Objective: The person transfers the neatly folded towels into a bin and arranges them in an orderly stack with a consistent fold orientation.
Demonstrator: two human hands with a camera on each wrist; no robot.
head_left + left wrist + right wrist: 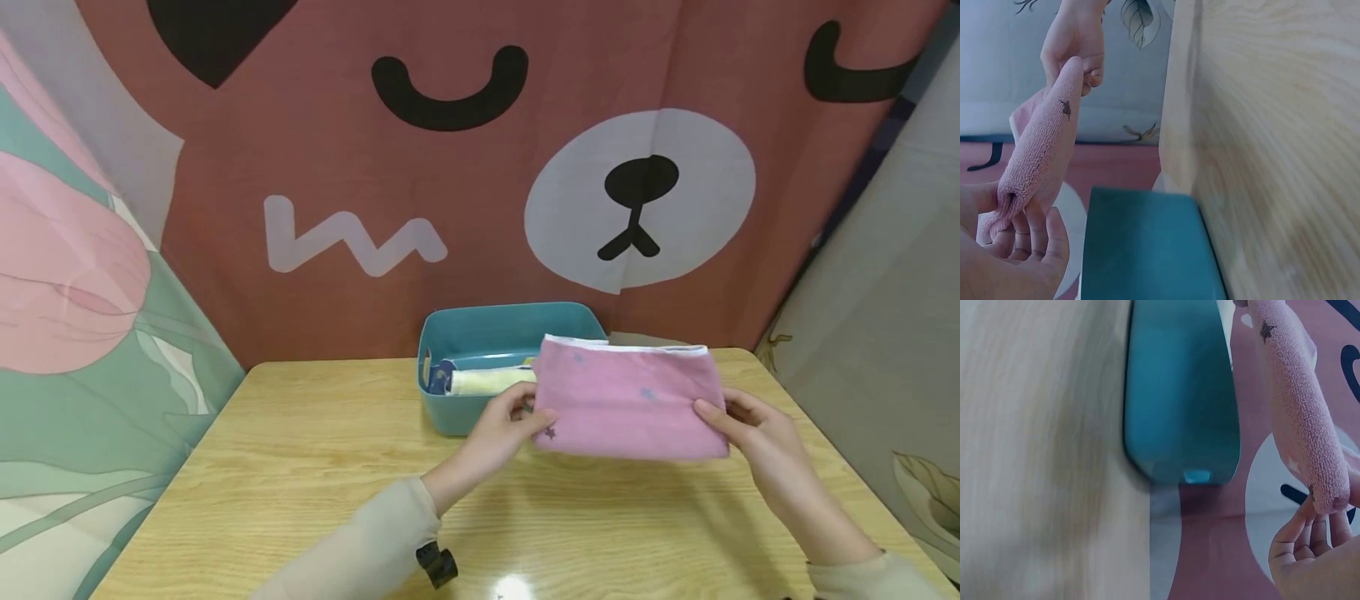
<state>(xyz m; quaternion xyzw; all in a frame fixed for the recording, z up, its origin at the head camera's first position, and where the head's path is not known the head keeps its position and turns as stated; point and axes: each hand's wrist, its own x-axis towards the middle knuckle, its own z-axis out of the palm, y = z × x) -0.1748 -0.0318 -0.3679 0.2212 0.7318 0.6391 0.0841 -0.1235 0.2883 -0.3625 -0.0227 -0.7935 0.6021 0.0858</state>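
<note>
A folded pink towel [630,404] with small stars and a white edge is held up above the table, in front of a teal basket [465,414]. My left hand [506,425] pinches its left end, thumb on the near face. At the other end my right hand [765,433] grips it the same way. The left wrist view shows the towel [1044,144] edge-on, its fuzzy fold between thumb and fingers of the left hand [1016,250]. In the right wrist view the right hand [1316,550] pinches the towel's [1304,412] near end.
Inside the basket lie a pale yellow rolled cloth [491,382] and a dark blue item [441,377], partly hidden. The basket stands at the back of the wooden table [315,467]. Behind hangs a bear-print curtain [337,150]. A small black device [437,565] sits at the left sleeve.
</note>
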